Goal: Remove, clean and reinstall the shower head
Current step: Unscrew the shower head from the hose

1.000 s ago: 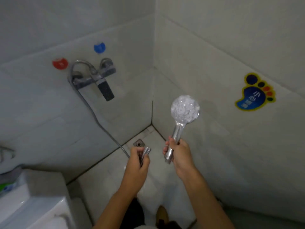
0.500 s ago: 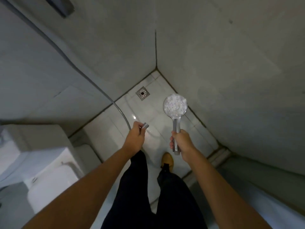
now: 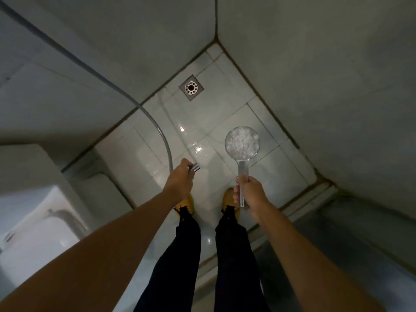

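Shower head (image 3: pixel 242 142): off the hose, in my right hand, round face turned up towards me, its handle running down into my fist; it hangs over the white floor tiles, well apart from both walls
Right hand (image 3: pixel 248 192): my fingers are curled tight round the lower part of the handle, thumb side up, the bare end of the handle poking out below my fist
Hose (image 3: pixel 166 144): grey, comes down along the left wall from the upper left, curves over the floor and ends in my left hand
Hose end fitting (image 3: pixel 195 168): shiny metal nut, sticks out past my knuckles, pointing towards the shower head but apart from it, open floor between the two
Left hand (image 3: pixel 181 181): my fingers are closed round the hose just behind the fitting
Floor (image 3: pixel 227 118): pale glossy tiles with wet glints between my hands; it narrows to the corner where the two grey walls meet
Drain (image 3: pixel 191 87): square metal grate near that corner, beyond both hands
Shoes (image 3: pixel 227 198): yellow-brown, one under each hand, dark trouser legs above them
Toilet (image 3: pixel 29 199): white, by my left arm, closing in the left side
Threshold (image 3: pixel 315 190): raised strip along the floor's right edge, just beyond my right wrist
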`<state>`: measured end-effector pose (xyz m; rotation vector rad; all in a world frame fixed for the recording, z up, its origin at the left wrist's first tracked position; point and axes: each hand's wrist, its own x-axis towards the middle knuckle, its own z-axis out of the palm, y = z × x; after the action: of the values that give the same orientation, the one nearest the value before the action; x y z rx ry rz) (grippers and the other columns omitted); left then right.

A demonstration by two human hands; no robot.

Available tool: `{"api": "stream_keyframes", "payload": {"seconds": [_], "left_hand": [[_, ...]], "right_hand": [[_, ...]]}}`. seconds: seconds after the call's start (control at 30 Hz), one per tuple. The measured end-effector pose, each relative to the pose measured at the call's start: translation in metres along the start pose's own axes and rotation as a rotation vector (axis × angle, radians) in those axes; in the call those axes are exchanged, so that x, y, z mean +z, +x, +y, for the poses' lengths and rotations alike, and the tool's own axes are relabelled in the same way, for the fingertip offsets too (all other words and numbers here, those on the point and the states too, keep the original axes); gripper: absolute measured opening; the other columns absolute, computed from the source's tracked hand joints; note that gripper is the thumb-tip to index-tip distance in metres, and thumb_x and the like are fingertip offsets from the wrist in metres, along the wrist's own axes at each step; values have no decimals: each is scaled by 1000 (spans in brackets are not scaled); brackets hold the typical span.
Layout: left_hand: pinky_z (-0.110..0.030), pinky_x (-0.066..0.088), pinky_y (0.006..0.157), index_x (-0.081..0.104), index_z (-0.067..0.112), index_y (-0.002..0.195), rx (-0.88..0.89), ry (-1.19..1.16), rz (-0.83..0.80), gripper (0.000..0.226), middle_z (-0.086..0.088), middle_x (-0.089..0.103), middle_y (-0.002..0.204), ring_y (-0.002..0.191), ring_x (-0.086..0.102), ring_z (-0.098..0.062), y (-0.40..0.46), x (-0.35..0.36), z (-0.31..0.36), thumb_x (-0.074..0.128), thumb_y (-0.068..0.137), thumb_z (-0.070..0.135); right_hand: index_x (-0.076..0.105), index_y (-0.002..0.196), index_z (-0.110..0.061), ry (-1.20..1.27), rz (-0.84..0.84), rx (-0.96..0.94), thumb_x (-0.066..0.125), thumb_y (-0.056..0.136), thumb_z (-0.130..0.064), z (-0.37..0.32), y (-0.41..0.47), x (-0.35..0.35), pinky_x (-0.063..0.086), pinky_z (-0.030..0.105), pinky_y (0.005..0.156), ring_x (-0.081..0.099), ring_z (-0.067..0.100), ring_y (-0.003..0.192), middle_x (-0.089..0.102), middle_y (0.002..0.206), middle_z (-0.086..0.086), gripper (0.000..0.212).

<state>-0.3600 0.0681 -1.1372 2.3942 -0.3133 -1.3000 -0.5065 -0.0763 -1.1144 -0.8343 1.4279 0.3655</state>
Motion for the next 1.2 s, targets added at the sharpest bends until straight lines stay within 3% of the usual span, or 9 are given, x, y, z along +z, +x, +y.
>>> {"api": "stream_keyframes", "payload": {"seconds": [0.17,0.3,0.43,0.67,0.93,1.2], "left_hand": [[-31,47,64,47,14,111,-31,76,-57,13,-11,61,96,75,54,-17,67,38,-62,44,99,17],[-22,38,57,47,12,113,5,149,-31,16,-6,58,88,69,51,-11,118,71,-103,45,99,20],[-36,51,74,50,11,112,50,172,-7,16,-9,62,97,83,58,-22,173,101,-127,47,98,20],[-40,52,84,55,13,111,103,204,34,20,-11,65,109,97,60,-27,269,151,-157,59,92,16],[-43,53,84,57,12,102,130,267,110,21,-9,61,108,95,60,-27,328,194,-181,67,84,11],[-37,52,86,58,10,110,192,449,172,29,-10,53,120,107,51,-26,355,224,-186,68,83,11]], "right_hand": [[55,94,-8,41,10,15,43,103,-23,35,81,23,42,33,54,50,20,52,55,69,8,21],[56,97,-7,47,5,-4,42,103,-23,62,142,39,41,31,52,51,20,52,56,67,7,23],[58,99,-10,75,-32,12,43,104,-27,83,198,49,42,30,53,52,20,53,59,66,4,24],[56,100,-8,71,-57,-9,42,104,-26,97,272,59,43,30,52,52,20,52,58,67,6,24],[56,98,-7,60,-64,-12,42,104,-27,108,325,60,45,35,56,51,21,53,57,67,7,25],[55,96,-6,74,-97,20,42,104,-24,116,337,53,46,33,54,53,20,53,57,68,8,24]]}}
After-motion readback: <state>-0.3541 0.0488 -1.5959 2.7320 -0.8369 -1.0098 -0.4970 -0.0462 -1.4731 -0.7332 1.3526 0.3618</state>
